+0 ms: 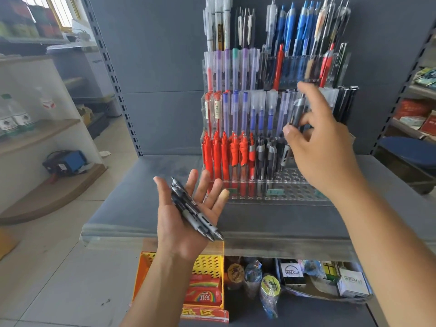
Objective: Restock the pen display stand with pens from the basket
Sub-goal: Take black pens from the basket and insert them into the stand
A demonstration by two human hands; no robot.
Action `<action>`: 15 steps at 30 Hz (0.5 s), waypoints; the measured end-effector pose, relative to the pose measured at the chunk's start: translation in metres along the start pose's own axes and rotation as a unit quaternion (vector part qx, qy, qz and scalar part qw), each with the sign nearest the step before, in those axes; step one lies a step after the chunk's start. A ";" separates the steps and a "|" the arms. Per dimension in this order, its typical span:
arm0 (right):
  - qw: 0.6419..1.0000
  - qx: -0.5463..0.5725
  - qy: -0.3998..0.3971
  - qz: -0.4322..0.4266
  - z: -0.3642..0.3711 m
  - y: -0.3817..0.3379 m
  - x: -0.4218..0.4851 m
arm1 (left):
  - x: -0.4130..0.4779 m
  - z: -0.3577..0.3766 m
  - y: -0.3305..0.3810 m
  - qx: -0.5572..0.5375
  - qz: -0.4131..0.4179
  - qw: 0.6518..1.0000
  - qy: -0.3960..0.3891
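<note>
Above the stand's (278,194) open holes (295,177), right hand (323,147) pinches grey pen (297,112) (flat left hand (168,223) bears black pens (191,208)).

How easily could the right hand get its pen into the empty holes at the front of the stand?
Probably easily: the right hand pinches the grey pen just above the empty holes in the front row of the stand, with nothing between. The left hand, carrying black pens, sits clear.
</note>
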State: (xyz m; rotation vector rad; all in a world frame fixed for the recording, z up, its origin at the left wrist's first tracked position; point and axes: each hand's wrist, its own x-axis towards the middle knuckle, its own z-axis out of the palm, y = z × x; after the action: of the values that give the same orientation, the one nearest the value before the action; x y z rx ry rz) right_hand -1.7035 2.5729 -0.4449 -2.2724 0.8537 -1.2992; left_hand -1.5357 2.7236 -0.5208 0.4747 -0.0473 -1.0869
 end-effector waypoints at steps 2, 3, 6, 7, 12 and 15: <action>1.000 -0.023 0.006 -0.005 0.007 0.004 -0.003 | 0.001 0.000 0.000 -0.005 -0.003 1.000 0.003; 1.000 -0.028 0.008 -0.006 0.011 0.006 -0.005 | 0.001 0.000 0.000 -0.007 -0.003 1.000 0.006; 1.000 -0.026 0.015 -0.003 0.017 0.011 -0.008 | 0.000 0.001 -0.001 -0.015 0.000 1.000 0.016; 1.000 -0.025 0.018 -0.003 0.018 0.013 -0.008 | 0.000 0.002 -0.001 -0.017 0.001 1.000 0.018; 1.000 -0.019 0.021 -0.012 0.023 0.015 -0.012 | 0.000 0.002 0.000 -0.021 0.004 0.999 0.024; 0.999 -0.034 0.017 -0.025 0.027 0.017 -0.016 | 0.000 0.002 -0.001 -0.028 0.005 0.999 0.027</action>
State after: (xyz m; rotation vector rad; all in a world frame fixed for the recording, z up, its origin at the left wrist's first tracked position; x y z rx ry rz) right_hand -1.6915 2.5718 -0.4786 -2.3437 0.8706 -1.3532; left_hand -1.5369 2.7230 -0.5193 0.4527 0.0282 -1.0614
